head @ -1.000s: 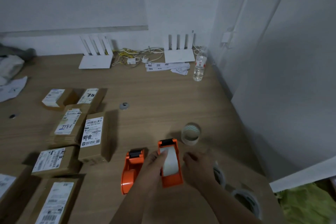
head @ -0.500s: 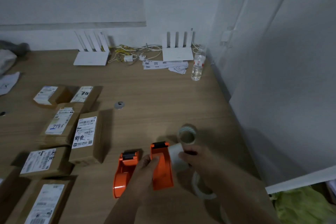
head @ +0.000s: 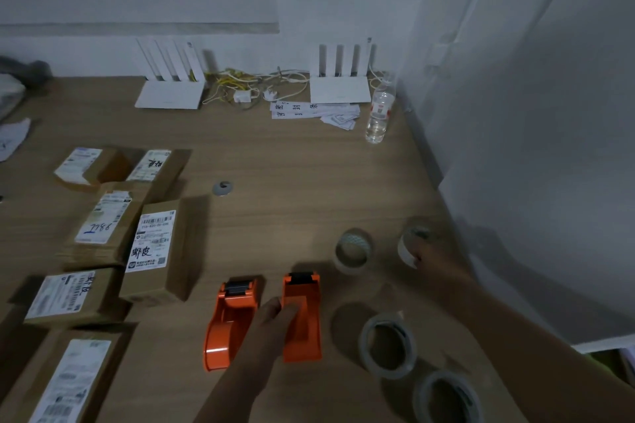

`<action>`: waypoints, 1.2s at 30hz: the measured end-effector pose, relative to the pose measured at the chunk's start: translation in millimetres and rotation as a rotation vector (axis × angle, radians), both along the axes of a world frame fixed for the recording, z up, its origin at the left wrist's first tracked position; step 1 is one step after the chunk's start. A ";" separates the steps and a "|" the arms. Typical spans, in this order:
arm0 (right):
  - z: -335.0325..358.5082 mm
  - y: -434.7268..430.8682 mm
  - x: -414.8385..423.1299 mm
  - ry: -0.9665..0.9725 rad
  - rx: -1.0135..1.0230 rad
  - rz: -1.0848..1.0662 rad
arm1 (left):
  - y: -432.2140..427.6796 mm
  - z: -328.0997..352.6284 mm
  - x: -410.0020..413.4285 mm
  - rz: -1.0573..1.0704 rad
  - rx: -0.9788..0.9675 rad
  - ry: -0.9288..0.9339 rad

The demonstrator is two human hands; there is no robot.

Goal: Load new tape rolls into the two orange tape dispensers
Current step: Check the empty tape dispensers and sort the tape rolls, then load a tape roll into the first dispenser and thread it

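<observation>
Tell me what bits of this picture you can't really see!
All in the head view:
- Small roll at the right hand: blurred, so whether the grip has closed on it is unclear.
- Right orange dispenser: the left hand covers part of it.
- Nearest tape roll: cut off by the bottom edge.
- Parcel labels: print too small and dim to read.

tabletop [head: 309, 165]: matt wood-grain laminate | tape dispensers [head: 225, 323] [head: 304, 316]: smooth orange plastic, slight sheen; black toothed ends | tape rolls [head: 388, 347] [head: 446, 398]: glossy clear film | boxes [head: 161, 251]: matt brown cardboard; white paper labels | bottle [head: 378, 113]: clear plastic | routers [head: 168, 96]: smooth white plastic
</observation>
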State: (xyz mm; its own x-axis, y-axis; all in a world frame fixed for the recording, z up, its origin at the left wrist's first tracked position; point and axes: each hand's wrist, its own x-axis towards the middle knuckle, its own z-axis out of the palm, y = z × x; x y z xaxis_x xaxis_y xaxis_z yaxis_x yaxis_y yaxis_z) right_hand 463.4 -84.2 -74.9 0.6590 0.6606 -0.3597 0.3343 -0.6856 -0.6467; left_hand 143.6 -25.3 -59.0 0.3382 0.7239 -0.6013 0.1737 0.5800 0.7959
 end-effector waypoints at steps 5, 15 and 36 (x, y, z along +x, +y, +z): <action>-22.0 8.0 7.5 0.008 -0.020 -0.147 | -2.5 -4.6 0.9 0.048 -0.010 -0.035; -12.4 17.3 -4.2 -0.088 -0.350 0.137 | -0.3 -9.0 0.0 0.060 0.006 -0.027; -3.2 -63.4 -131.7 -0.175 -0.122 0.061 | -17.9 -51.6 -14.1 0.079 -0.047 0.041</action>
